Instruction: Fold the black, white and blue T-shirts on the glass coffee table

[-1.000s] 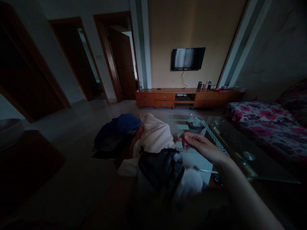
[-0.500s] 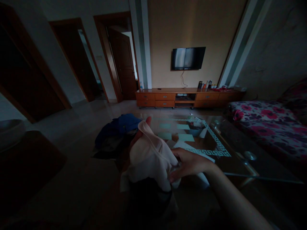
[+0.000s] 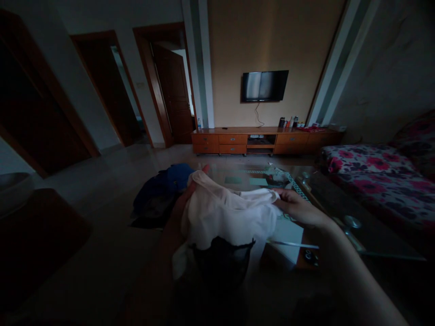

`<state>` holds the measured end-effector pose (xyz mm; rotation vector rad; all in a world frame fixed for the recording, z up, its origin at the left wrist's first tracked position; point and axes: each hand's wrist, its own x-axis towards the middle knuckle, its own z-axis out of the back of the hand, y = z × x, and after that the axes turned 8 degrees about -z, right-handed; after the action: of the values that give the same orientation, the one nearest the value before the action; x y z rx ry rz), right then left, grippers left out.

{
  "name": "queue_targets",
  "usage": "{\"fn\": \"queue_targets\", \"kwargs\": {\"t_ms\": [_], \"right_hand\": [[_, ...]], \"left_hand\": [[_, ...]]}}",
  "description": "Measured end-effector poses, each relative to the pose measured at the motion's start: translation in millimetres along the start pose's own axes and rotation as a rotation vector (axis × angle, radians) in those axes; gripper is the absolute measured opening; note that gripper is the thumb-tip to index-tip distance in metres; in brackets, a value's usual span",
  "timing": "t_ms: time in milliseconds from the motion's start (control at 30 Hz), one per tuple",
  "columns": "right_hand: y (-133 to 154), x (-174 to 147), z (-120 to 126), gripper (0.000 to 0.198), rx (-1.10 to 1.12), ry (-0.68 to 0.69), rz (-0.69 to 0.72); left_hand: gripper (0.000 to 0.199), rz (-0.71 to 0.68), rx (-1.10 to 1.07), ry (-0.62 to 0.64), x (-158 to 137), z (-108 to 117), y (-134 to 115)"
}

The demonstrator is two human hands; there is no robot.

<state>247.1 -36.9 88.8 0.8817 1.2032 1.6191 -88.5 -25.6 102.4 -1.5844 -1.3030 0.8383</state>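
A thin white garment with a black mesh-like panel hangs between my hands, in front of the glass table. My left hand holds its left end, with the thumb pointing up behind the fabric and most fingers hidden. At the opposite upper edge, my right hand pinches the cloth between thumb and fingers. The lower part of the garment fades into shadow. Just beyond my left hand lies a pile of blue and dark clothes.
Under the garment, the glass table bears a white sheet and a bowl or basket at its far side. A flowered sofa stands on the right. Farther back are a wooden TV cabinet and a wall television.
My right hand has moved up and to the right, drawing the garment's edge out. The white cloth is spread wider, and more of its black panel shows.
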Motion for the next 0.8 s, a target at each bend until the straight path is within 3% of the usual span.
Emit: {"fn": "queue_targets", "kwargs": {"t_ms": [100,200,300,467,667,733,800], "right_hand": [[5.5,-6.8,14.1,0.039,-0.067,-0.270,0.040],[18.9,-18.5,25.3,0.039,-0.232,-0.435,0.152],[36.5,-33.9,34.4,0.040,-0.410,-0.475,0.201],[66.6,-60.5,46.6,0.038,-0.620,-0.512,0.262],[101.5,-90.5,57.6,0.046,-0.533,-0.698,0.347],[113.1,-100.4,63.5,0.050,-0.466,-0.675,0.323],[124.4,-110.5,70.5,0.054,-0.397,-0.554,0.220]], "left_hand": [[0.056,-0.007,0.075,-0.003,1.0,11.2,-5.9],[0.054,-0.053,0.284,-0.088,-0.3,26.6,-8.3],[0.050,-0.133,0.454,-0.069,-6.3,36.2,-11.7],[0.037,-0.107,0.656,0.163,-17.8,39.0,-32.8],[0.032,-0.218,0.961,0.254,-18.7,43.1,-77.0],[0.033,-0.251,1.038,0.249,-18.9,41.9,-92.8],[0.036,-0.284,1.099,0.238,-21.0,38.4,-106.9]]}}
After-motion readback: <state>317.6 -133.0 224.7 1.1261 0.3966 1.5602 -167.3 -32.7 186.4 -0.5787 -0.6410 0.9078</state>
